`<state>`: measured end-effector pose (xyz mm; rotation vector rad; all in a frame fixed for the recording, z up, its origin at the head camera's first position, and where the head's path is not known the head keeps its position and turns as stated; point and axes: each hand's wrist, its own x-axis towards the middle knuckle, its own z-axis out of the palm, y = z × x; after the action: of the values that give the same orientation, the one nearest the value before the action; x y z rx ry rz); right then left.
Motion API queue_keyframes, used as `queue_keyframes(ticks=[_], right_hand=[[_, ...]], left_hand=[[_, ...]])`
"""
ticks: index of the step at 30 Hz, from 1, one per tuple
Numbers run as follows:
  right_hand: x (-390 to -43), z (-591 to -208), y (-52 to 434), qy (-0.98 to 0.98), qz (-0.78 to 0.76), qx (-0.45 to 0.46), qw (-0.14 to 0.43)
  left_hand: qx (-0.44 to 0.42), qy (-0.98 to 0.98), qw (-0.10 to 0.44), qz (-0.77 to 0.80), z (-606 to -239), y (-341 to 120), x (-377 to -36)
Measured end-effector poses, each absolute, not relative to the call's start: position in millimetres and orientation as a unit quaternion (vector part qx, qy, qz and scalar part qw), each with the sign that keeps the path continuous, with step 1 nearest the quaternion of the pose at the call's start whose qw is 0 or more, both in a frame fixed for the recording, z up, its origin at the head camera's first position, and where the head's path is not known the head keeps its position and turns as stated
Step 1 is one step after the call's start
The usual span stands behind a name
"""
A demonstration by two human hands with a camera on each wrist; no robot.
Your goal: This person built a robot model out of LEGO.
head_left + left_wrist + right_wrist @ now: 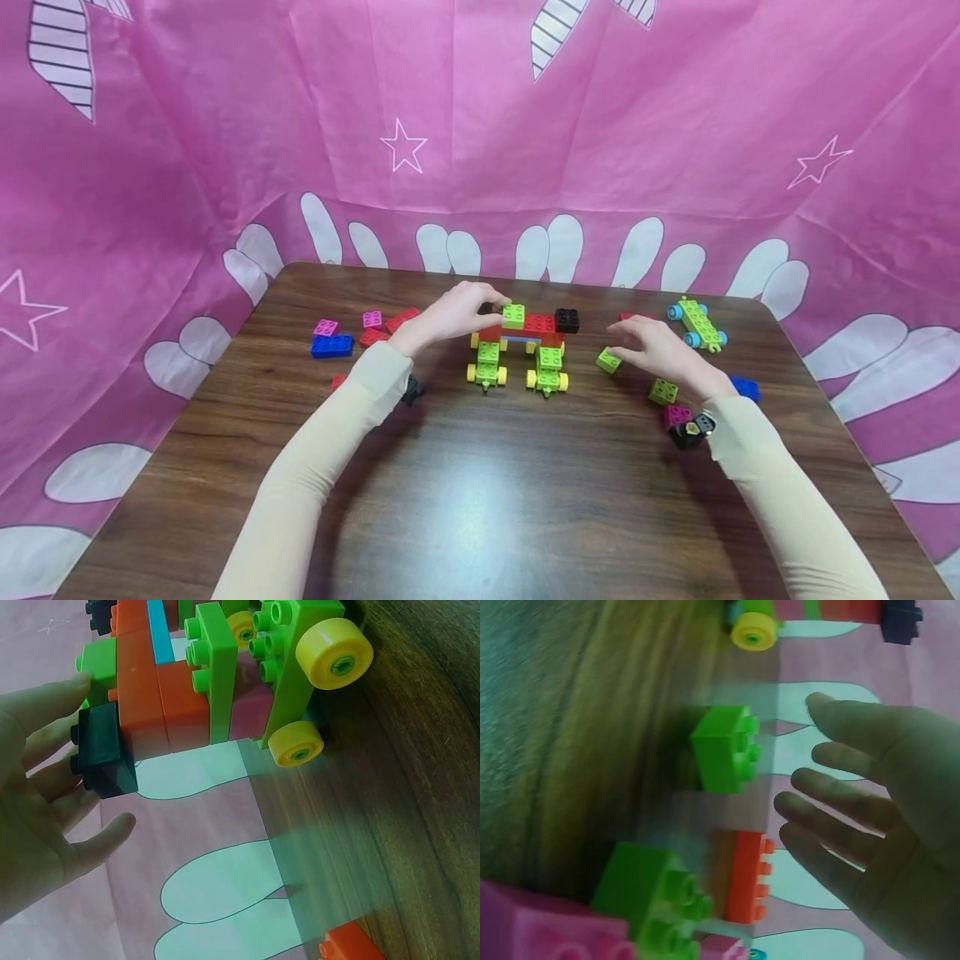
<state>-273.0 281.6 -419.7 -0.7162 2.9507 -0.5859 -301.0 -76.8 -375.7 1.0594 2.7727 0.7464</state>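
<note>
My left hand (467, 310) reaches over the left end of a block vehicle, its thumb and forefinger on a lime green brick (513, 315) atop the red bricks (540, 322). In the left wrist view, the other fingers spread behind a black brick (109, 746) at the vehicle's end. Another black brick (567, 320) caps the right end. Below are green wheeled bases (547, 379) with yellow wheels (334, 654). My right hand (657, 348), fingers spread and holding nothing, hovers beside a loose green brick (724, 750) on the table.
On the wooden table (465, 483), a blue brick (332, 346) and several pink and red ones lie left. To the right are a green wheeled base (697, 323) with blue wheels, an olive-green brick (663, 392), a magenta brick (677, 415) and a blue brick (746, 388). A pink curtain (495, 108) hangs behind.
</note>
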Motion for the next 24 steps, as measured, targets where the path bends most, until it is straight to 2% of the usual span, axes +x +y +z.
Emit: queue_keyframes(ticks=[9,24], right_hand=[[-278.1,-434.7,283.1,0.955,-0.168,-0.242,0.031],[-279.5,-438.1,277.7,0.958,-0.159,-0.234,0.048]], left_hand=[[0.349,0.905,0.039,0.242,-375.6,-76.7,-301.5],[0.349,0.905,0.042,0.242,-375.3,-77.0,-301.5]])
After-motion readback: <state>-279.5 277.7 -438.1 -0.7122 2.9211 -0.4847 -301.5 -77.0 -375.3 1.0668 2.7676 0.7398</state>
